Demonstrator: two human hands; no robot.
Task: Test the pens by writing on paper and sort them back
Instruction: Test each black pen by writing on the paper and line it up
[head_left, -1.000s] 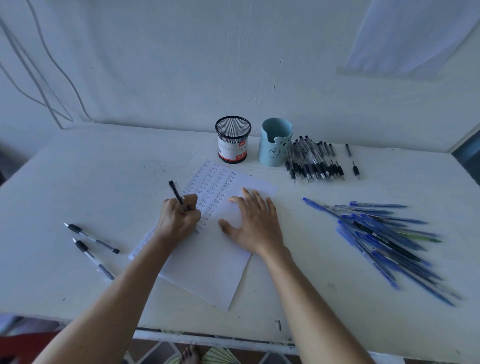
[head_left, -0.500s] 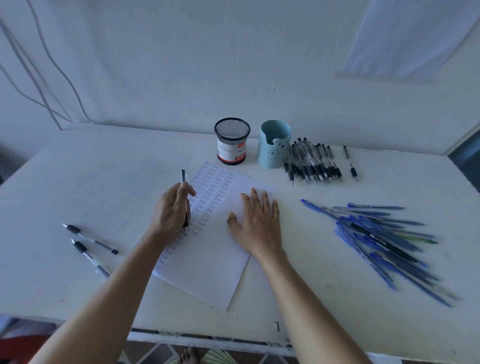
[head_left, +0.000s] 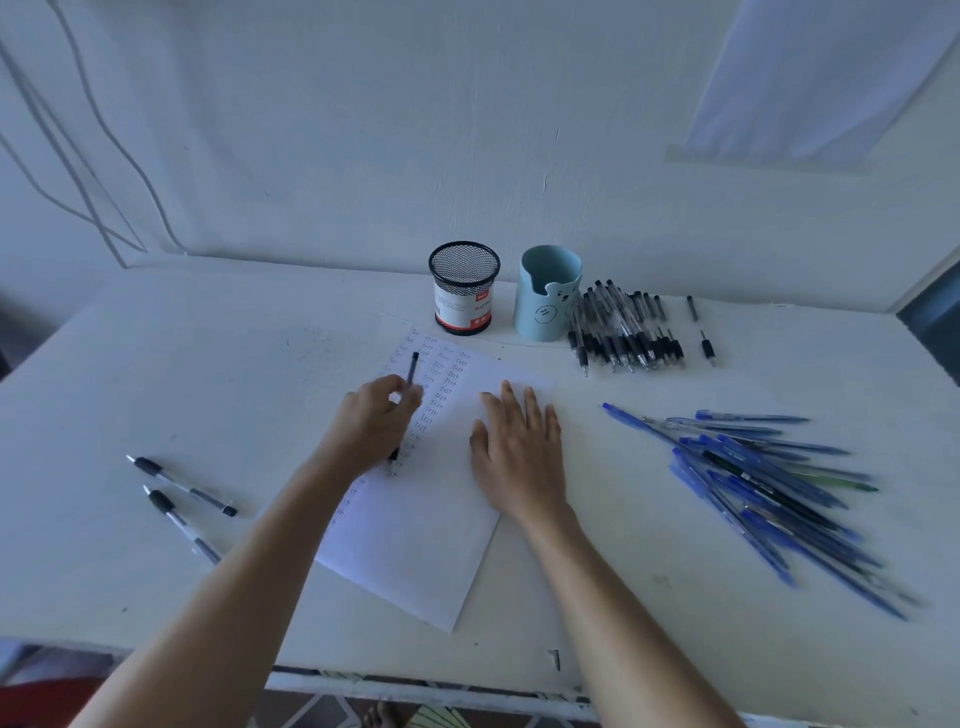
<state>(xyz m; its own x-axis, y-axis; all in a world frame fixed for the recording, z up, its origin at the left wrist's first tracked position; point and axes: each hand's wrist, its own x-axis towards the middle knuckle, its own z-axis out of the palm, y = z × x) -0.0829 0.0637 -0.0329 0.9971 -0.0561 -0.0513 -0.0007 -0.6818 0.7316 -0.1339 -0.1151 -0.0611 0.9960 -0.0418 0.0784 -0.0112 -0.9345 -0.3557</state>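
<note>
— Where is the pen under test?
— The black pen (head_left: 413, 366) is in the left hand (head_left: 371, 421), fingers curled round it, over the written columns on the sheet of paper (head_left: 415, 545).
— And the right hand (head_left: 517, 457)?
— Flat on the paper, fingers straight, holding nothing.
— The rest?
— Two black pens (head_left: 182, 488) lie left on the tabletop (head_left: 208, 364). A black pile (head_left: 618, 332) sits beside the blue cup (head_left: 548, 293), with a blue pile (head_left: 769, 483) at right.
</note>
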